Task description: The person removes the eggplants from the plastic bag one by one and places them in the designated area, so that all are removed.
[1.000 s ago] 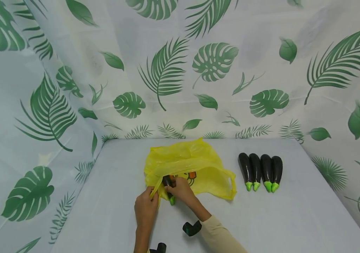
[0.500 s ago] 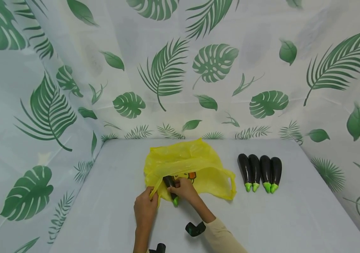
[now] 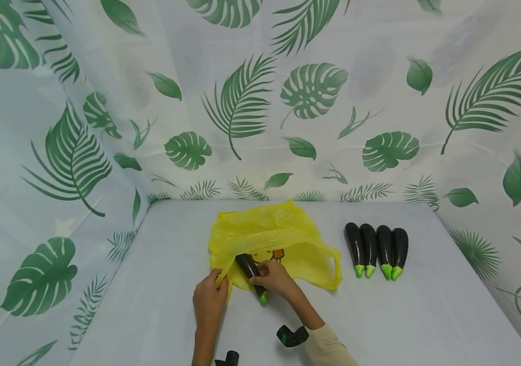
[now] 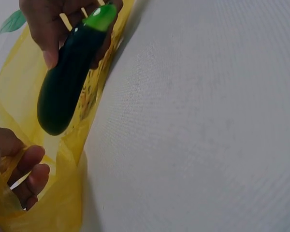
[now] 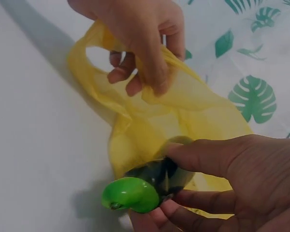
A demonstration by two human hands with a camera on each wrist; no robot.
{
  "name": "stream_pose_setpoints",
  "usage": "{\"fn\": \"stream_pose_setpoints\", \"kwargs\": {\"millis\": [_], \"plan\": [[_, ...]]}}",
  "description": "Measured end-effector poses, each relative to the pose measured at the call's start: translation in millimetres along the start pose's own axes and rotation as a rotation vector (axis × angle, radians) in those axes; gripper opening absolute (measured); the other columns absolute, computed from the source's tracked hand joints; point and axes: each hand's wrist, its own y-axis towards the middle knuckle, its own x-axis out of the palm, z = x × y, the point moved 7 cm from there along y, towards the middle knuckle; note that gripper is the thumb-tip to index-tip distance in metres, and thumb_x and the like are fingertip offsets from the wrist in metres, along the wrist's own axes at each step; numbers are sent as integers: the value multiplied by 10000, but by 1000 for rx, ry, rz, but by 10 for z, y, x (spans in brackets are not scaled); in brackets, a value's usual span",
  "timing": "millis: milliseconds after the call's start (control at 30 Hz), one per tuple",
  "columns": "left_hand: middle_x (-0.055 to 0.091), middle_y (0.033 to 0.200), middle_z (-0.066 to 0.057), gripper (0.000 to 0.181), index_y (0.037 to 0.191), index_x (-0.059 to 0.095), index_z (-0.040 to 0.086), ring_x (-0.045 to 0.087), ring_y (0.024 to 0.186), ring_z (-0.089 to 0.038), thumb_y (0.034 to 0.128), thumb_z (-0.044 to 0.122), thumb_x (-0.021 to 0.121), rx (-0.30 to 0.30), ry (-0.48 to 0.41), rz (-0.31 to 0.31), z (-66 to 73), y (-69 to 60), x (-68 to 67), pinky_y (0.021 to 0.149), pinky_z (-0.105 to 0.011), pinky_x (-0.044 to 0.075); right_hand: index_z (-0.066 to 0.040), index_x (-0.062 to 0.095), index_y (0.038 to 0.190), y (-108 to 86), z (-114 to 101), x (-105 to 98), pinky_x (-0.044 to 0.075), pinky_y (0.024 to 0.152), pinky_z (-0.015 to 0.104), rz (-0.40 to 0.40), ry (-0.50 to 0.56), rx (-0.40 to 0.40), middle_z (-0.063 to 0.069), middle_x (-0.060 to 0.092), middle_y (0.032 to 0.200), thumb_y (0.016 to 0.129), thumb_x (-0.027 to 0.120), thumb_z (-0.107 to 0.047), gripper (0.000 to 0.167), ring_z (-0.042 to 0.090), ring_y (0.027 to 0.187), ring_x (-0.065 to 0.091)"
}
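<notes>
A dark eggplant with a green stem end (image 3: 252, 277) slants at the mouth of a yellow plastic bag (image 3: 269, 221). My right hand (image 3: 276, 278) grips it between thumb and fingers, as the right wrist view shows with the green end (image 5: 130, 194) toward the camera. Pinched in my left hand (image 3: 210, 300) is the bag's left handle, which holds that side of the mouth up. In the left wrist view the whole eggplant (image 4: 72, 72) shows in front of the yellow plastic, its rounded end pointing toward the left hand's fingers (image 4: 36, 179).
Several more eggplants (image 3: 376, 249) lie side by side on the white table (image 3: 425, 320), right of the bag, green ends toward me. A leaf-printed cloth (image 3: 242, 101) hangs behind the table and along its sides. Each wrist carries a black camera mount (image 3: 292, 336).
My right hand has drawn the eggplant toward me and to the right, so more of it shows outside the bag. The left hand stays at the handle.
</notes>
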Motion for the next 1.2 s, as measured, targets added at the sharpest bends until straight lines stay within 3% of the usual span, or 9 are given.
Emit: {"fn": "stream_pose_setpoints", "kwargs": {"millis": [333, 667, 900, 1200], "plan": [[699, 714, -61, 103, 900, 728, 51, 563, 563, -149, 802, 78, 710, 5, 4, -1, -10, -27, -6, 530, -321, 471, 15, 617, 1232, -290, 49, -81, 548, 642, 355, -167, 122, 7, 107, 646, 988, 823, 768, -176, 475, 166, 797, 610], [690, 708, -57, 99, 904, 725, 49, 548, 565, -140, 811, 76, 708, 0, 0, -9, -3, -7, 0, 536, -318, 470, 12, 602, 1230, -438, 62, -256, 536, 633, 328, -222, 163, -29, 104, 619, 998, 849, 741, -186, 452, 160, 801, 598], [709, 746, -79, 116, 924, 725, 33, 591, 598, -166, 816, 73, 716, -19, 2, -34, 12, -14, 3, 568, -348, 502, 19, 599, 1210, -567, 46, -427, 548, 673, 391, -304, 190, -66, 101, 624, 987, 866, 718, -192, 421, 161, 795, 621], [676, 699, -51, 95, 912, 716, 36, 517, 566, -118, 830, 76, 693, -28, -7, -39, 23, -11, 1, 541, -297, 462, 9, 566, 1290, -660, 153, -828, 551, 733, 386, -273, 243, -104, 161, 633, 1117, 897, 685, -239, 480, 222, 924, 622]]}}
